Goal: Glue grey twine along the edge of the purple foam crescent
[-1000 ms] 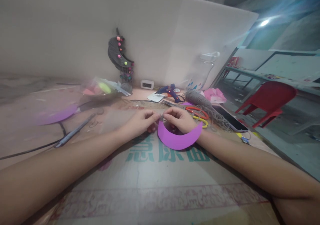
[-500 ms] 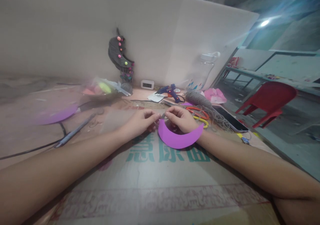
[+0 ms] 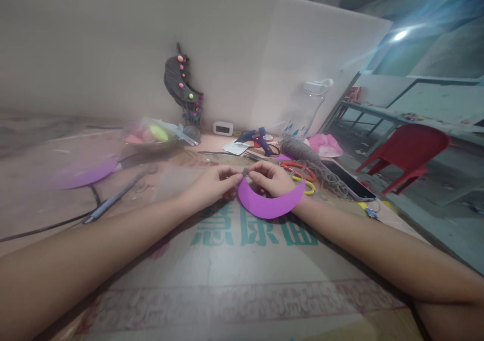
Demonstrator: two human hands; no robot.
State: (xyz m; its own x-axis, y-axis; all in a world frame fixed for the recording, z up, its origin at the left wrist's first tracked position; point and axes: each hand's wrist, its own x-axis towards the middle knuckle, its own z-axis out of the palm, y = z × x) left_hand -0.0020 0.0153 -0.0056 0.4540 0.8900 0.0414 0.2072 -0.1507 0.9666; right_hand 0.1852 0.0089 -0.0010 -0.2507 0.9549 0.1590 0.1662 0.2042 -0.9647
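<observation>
A purple paper crescent [image 3: 269, 206] hangs in a curve beneath my fingers, above the printed cardboard [image 3: 242, 265]. My left hand [image 3: 223, 180] is closed in a pinch at the crescent's left tip. Close against it, my right hand [image 3: 270, 178] pinches the same tip, where a small grey piece [image 3: 245, 171], perhaps yarn, shows between the fingertips. The crescent's other tip rises in front of my right wrist. Behind my right hand lie red-handled scissors [image 3: 302, 170] and a yellow loop [image 3: 306, 184], maybe another handle.
A blue glue gun [image 3: 259, 140], grey yarn [image 3: 298, 150] and a phone [image 3: 348, 179] lie behind and right. A grey crescent ornament with coloured beads [image 3: 176, 81] hangs on the wall. Left are a bowl [image 3: 149, 143], purple paper [image 3: 88, 173] and a utility knife [image 3: 113, 199]. A bottle [image 3: 306, 109] stands behind.
The purple crescent has shifted slightly up and left, and its lower edge has swung up a little. Both hands keep pinching near its left tip.
</observation>
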